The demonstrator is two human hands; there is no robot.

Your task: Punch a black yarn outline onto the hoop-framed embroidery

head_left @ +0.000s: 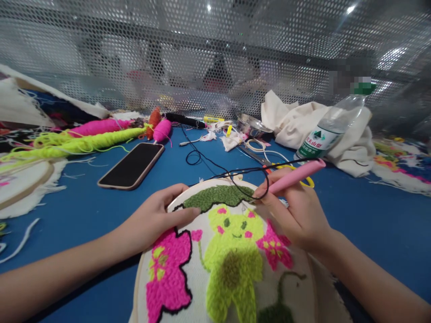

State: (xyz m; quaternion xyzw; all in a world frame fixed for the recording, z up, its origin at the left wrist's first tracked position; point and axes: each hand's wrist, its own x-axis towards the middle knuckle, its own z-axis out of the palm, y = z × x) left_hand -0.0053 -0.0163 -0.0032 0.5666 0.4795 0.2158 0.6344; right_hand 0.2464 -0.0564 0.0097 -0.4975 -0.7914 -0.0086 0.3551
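An embroidery hoop (137, 282) lies tilted in front of me, its white cloth worked with a yellow-green bear (235, 260), pink flowers and a green patch edged in black. My left hand (164, 213) grips the hoop's upper left rim, thumb on the cloth. In my right hand (296, 206) is a pink punch needle (298, 176), its tip end near the right end of the green patch. Black yarn (268, 179) runs from its back end and loops across the hoop. The needle's point is hard to make out against the cloth.
A phone (133, 166) lies left of the hoop, beside yellow-green yarn (90, 138) and pink yarn (162, 130). At right a water bottle (332, 121) leans by cream cloth (357, 154). Scissors (254, 156) and a metal bowl (254, 125) stand behind, before a perforated metal screen (188, 58).
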